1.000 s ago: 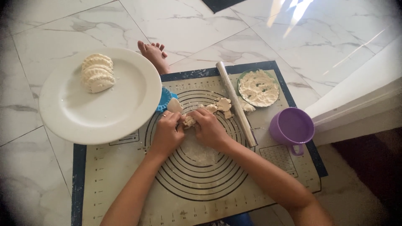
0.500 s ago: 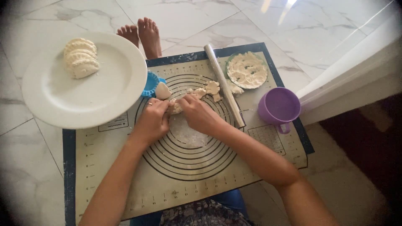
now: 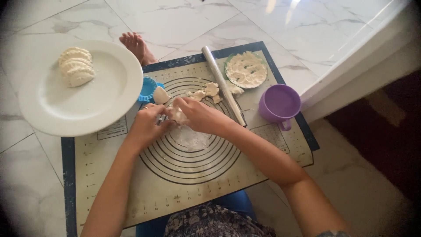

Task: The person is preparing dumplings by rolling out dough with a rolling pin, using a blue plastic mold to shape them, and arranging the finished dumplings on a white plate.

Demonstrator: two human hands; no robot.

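Left hand (image 3: 147,125) and right hand (image 3: 199,116), fingers curled together, meeting over a small piece of dough (image 3: 178,116) pinched between both sets of fingertips, above the upper part of the ringed circles printed on the rolling mat (image 3: 109,175); a small metallic object, too small to identify, shows at the left fingertips; beneath the hands, a flat round of rolled dough (image 3: 190,138) lying at the centre of the circles; just beyond the hands, scraps of dough (image 3: 206,91) scattered on the mat, and to their left a blue dumpling press (image 3: 147,89) with a pale lump resting at its edge; a wooden rolling pin (image 3: 221,83) lying obliquely on the mat, right of the scraps, its near end close to the right wrist; beyond the pin, a small green-rimmed dish of white filling (image 3: 246,69) at the far corner of the mat; beside it, nearer the viewer, a purple cup (image 3: 279,104) standing upright on the right margin of the mat; on the left, a large white plate (image 3: 87,105) overlapping the mat's far left corner, bearing a stack of folded dumplings (image 3: 76,66) at its far left side; a bare foot (image 3: 137,46) on the marble floor (image 3: 175,22) beyond the mat
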